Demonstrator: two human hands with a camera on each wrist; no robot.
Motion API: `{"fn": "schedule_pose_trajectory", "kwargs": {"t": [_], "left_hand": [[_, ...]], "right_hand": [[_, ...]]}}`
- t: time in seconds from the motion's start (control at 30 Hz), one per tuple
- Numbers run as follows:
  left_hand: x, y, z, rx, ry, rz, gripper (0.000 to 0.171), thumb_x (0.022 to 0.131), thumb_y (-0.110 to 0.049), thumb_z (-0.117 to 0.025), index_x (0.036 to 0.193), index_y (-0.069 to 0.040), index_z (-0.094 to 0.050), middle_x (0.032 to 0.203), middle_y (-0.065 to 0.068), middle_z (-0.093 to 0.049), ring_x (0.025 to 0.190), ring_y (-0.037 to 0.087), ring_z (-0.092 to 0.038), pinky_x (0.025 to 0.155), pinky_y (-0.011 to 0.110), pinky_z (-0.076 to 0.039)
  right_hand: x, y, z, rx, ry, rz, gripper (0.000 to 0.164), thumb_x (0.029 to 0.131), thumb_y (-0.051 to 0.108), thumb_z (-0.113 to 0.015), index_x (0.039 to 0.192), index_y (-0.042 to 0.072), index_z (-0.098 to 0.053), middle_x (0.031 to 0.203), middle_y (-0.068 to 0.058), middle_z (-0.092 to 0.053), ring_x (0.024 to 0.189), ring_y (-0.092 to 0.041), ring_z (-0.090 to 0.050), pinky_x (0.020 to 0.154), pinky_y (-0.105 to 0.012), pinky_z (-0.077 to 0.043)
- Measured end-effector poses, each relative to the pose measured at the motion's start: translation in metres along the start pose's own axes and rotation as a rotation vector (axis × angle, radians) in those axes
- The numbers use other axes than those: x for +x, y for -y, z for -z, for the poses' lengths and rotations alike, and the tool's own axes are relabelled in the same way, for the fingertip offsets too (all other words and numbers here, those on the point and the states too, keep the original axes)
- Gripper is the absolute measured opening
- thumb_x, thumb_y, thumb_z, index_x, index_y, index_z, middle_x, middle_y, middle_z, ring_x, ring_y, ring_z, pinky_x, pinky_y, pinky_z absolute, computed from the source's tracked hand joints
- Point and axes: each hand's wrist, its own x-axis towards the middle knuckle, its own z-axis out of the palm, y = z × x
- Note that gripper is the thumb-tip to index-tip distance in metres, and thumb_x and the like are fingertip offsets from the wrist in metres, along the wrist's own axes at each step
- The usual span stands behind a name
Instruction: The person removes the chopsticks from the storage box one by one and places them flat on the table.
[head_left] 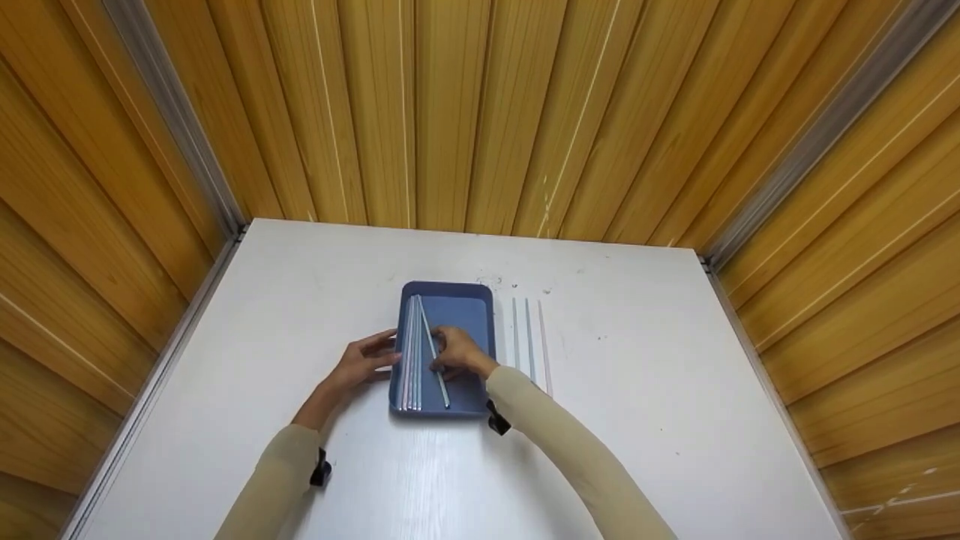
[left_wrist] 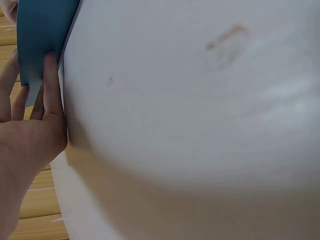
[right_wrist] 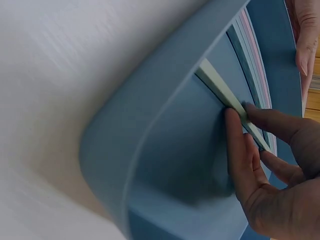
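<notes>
A blue rectangular tray [head_left: 454, 289] lies on the white table. Several pale chopsticks [head_left: 412, 352], pink and bluish, lie side by side along its left wall. My right hand [head_left: 459, 351] is inside the tray and pinches one pale green chopstick [right_wrist: 222, 86] between thumb and fingers. That chopstick slants, its far end close to the row and its near end toward the middle of the tray. My left hand [head_left: 365, 364] touches the tray's outer left wall with extended fingers [left_wrist: 51, 85].
To the right of the tray, three more chopsticks [head_left: 529, 330] lie apart on the white table [head_left: 637, 390], partly covered by the right sleeve. Wood-patterned panels [head_left: 450, 112] stand behind the table and on both sides. Small dark marks dot the tabletop beyond the tray.
</notes>
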Motion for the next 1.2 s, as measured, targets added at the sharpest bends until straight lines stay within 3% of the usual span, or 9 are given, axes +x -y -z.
{"fn": "schedule_pose_trajectory", "kwargs": {"t": [0.27,0.6,0.97,1.2], "left_hand": [[0.001,-0.002,-0.002,0.004,-0.025,0.024,0.066,0.095,-0.008,-0.072,0.155,-0.008,-0.044,0.15,0.026,-0.051,0.125,0.028,-0.062,0.095,0.044,-0.062],[0.001,0.0,0.0,-0.003,-0.007,0.016,0.068,0.094,-0.01,-0.074,0.155,-0.006,-0.044,0.151,0.027,-0.05,0.122,0.024,-0.063,0.097,0.044,-0.061],[0.0,-0.001,-0.001,0.019,-0.002,0.002,0.068,0.095,-0.01,-0.073,0.155,-0.004,-0.042,0.15,0.029,-0.049,0.118,0.023,-0.066,0.095,0.044,-0.061],[0.002,0.0,0.0,0.0,0.001,0.0,0.068,0.095,-0.01,-0.073,0.155,-0.003,-0.041,0.15,0.03,-0.048,0.118,0.021,-0.065,0.095,0.043,-0.062]], "right_hand": [[-0.002,0.0,0.015,0.164,0.085,-0.079,0.075,0.079,-0.015,-0.073,0.147,-0.004,-0.045,0.083,-0.004,-0.057,0.064,-0.018,-0.063,0.069,-0.043,-0.067],[-0.008,-0.009,0.041,0.299,0.204,-0.08,0.082,0.087,-0.018,-0.06,0.159,0.004,-0.029,0.092,-0.01,-0.059,0.071,-0.02,-0.063,0.069,-0.041,-0.067],[-0.02,-0.014,0.078,0.353,0.186,-0.049,0.091,0.088,-0.021,-0.056,0.163,0.014,-0.02,0.095,-0.009,-0.055,0.078,-0.022,-0.065,0.072,-0.045,-0.067],[-0.034,-0.022,0.107,0.351,0.157,-0.057,0.094,0.089,-0.02,-0.058,0.165,0.017,-0.017,0.1,-0.009,-0.053,0.082,-0.021,-0.064,0.067,-0.037,-0.067]]}}
